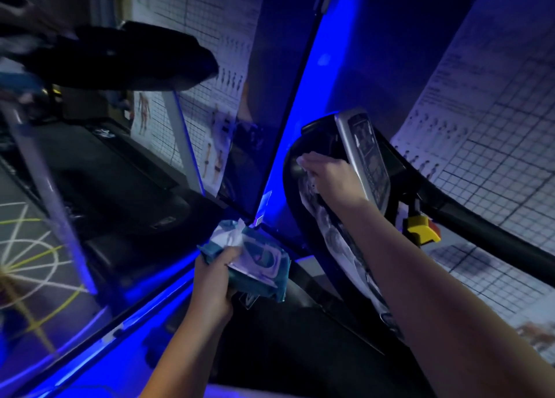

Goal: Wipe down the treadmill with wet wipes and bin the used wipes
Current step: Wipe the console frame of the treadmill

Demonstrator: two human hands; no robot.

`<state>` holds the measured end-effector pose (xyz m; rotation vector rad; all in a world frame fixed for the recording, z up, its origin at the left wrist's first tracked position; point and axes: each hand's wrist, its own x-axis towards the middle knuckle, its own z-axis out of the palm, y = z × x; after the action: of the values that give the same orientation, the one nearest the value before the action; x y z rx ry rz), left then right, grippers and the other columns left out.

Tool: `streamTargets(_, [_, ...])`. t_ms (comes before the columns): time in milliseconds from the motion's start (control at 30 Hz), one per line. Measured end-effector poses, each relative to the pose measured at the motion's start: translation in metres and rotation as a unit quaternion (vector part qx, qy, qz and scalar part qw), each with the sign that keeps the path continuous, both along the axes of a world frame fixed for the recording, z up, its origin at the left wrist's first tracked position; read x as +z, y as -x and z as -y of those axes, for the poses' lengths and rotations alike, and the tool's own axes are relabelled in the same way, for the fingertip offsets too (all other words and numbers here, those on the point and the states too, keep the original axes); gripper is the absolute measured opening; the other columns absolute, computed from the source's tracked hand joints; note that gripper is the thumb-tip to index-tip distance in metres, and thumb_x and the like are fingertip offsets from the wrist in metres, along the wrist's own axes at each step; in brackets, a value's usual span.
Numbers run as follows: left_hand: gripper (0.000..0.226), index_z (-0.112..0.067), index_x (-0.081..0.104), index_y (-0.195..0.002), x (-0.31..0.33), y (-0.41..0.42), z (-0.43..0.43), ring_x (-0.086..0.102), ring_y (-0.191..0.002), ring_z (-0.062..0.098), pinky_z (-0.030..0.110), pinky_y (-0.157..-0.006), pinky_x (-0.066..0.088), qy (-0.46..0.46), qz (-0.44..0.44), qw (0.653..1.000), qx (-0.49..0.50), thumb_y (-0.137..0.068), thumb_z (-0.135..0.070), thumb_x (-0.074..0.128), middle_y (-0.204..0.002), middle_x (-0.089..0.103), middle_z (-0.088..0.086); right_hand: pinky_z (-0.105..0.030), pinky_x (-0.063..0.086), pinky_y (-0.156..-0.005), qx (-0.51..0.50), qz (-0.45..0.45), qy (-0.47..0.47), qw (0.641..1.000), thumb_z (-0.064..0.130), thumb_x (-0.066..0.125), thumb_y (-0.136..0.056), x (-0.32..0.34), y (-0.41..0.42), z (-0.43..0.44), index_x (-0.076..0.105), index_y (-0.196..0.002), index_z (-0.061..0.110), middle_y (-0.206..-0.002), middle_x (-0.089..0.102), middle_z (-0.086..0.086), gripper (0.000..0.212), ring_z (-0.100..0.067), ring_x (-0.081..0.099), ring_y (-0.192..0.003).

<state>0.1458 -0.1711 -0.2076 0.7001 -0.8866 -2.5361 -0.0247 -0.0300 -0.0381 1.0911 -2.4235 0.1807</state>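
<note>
The treadmill's silver console (365, 157) stands tilted at the right, with a black surround and a dark handrail (495, 238) running right. My right hand (329, 173) grips a white wet wipe (303, 160) and presses it on the black panel left of the console. Lower in the middle, my left hand (214, 274) holds a teal pack of wet wipes (255, 256), from whose top a white wipe sticks out. The treadmill belt (294, 352) lies dark below.
A yellow safety clip (422, 231) hangs under the console. A second treadmill (120, 187) stands to the left, with a dark console (120, 55) above it. Chart posters (495, 127) cover the walls. Blue light strips (300, 112) run along the mirror edge and floor.
</note>
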Motion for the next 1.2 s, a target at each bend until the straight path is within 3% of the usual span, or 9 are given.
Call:
streamTargets(133, [0.05,-0.018,0.064,-0.136,-0.005,0.005,0.004,0.076,-0.103,0.037,0.041,-0.075,0.06,-0.022,0.013,1.0,0.01,-0.089,0.001,0.07,-0.121,0.077,0.016,-0.048,0.039,-0.113,0.08,-0.02,-0.107,0.991,0.01,0.028,-0.078,-0.015,-0.004,-0.02,0.065,-0.13,0.008,-0.137,0.063,-0.008,0.064,-0.026,0.057,-0.131])
streamTargets(300, [0.048,-0.016,0.065,-0.134,-0.008,0.006,0.009,0.076,-0.101,0.037,0.04,-0.071,0.06,-0.026,0.019,0.999,0.012,-0.089,0.0,0.07,-0.118,0.077,0.016,-0.062,0.033,-0.107,0.238,-0.07,-0.151,0.957,-0.003,0.038,-0.082,-0.015,-0.004,-0.038,0.069,-0.122,0.0,-0.121,0.071,-0.015,0.051,-0.031,0.065,-0.118])
streamTargets(367, [0.048,-0.016,0.064,-0.133,-0.009,0.006,0.011,0.076,-0.101,0.04,0.043,-0.075,0.062,-0.024,0.02,0.999,0.014,-0.088,0.0,0.071,-0.118,0.077,0.018,-0.061,0.033,-0.109,0.269,-0.093,-0.162,0.945,-0.01,0.057,-0.081,-0.004,0.006,-0.033,0.073,-0.114,0.001,-0.116,0.072,-0.012,0.038,-0.033,0.067,-0.115])
streamTargets(433, [0.049,-0.016,0.064,-0.133,-0.009,0.006,0.014,0.075,-0.104,0.042,0.047,-0.082,0.062,-0.019,0.028,0.999,0.018,-0.087,-0.001,0.072,-0.118,0.076,0.019,-0.061,0.03,-0.11,0.242,-0.091,-0.139,0.956,-0.013,0.069,-0.069,0.004,0.02,-0.024,0.074,-0.106,0.002,-0.113,0.073,-0.011,0.04,-0.038,0.065,-0.116])
streamTargets(500, [0.048,-0.015,0.064,-0.133,-0.009,0.006,0.017,0.075,-0.104,0.042,0.05,-0.084,0.061,-0.018,0.029,0.999,0.021,-0.087,-0.001,0.072,-0.118,0.076,0.019,-0.061,0.03,-0.11,0.205,-0.066,-0.084,0.973,-0.015,0.064,-0.067,0.003,0.032,-0.014,0.075,-0.098,0.0,-0.108,0.074,-0.013,0.036,-0.042,0.066,-0.114])
streamTargets(600, [0.047,-0.013,0.064,-0.134,-0.008,0.006,0.022,0.074,-0.107,0.043,0.044,-0.077,0.061,-0.022,0.024,0.999,0.022,-0.089,0.0,0.07,-0.119,0.076,0.019,-0.06,0.034,-0.111,0.215,-0.038,-0.029,0.975,-0.015,0.063,-0.073,-0.006,0.034,-0.008,0.075,-0.087,-0.001,-0.1,0.075,-0.011,0.023,-0.026,0.065,-0.11])
streamTargets(900, [0.042,-0.015,0.067,-0.131,-0.009,0.001,0.033,0.074,-0.108,0.041,0.042,-0.076,0.06,-0.011,0.028,0.999,0.017,-0.091,-0.002,0.069,-0.118,0.077,0.017,-0.037,0.019,-0.126,0.303,-0.004,-0.159,0.94,-0.018,0.062,-0.076,-0.01,0.021,-0.031,0.077,-0.091,0.005,-0.108,0.075,-0.004,0.031,-0.027,0.056,-0.13])
streamTargets(1067, [0.042,-0.016,0.066,-0.131,-0.011,0.0,0.033,0.074,-0.107,0.041,0.04,-0.075,0.059,-0.006,0.039,0.999,0.021,-0.091,-0.004,0.07,-0.118,0.077,0.017,-0.066,0.033,-0.112,0.19,-0.021,-0.033,0.981,-0.02,0.053,-0.07,0.003,0.043,-0.01,0.076,-0.094,-0.005,-0.109,0.075,-0.015,0.036,-0.044,0.058,-0.125])
streamTargets(1200, [0.045,-0.017,0.066,-0.132,-0.008,-0.001,0.032,0.074,-0.108,0.04,0.039,-0.073,0.059,-0.01,0.035,0.999,0.022,-0.09,-0.003,0.071,-0.118,0.077,0.015,-0.066,0.036,-0.111,0.179,0.022,-0.01,0.984,-0.025,0.052,-0.069,-0.002,0.041,-0.003,0.077,-0.091,-0.001,-0.105,0.076,-0.01,0.041,-0.032,0.063,-0.12])
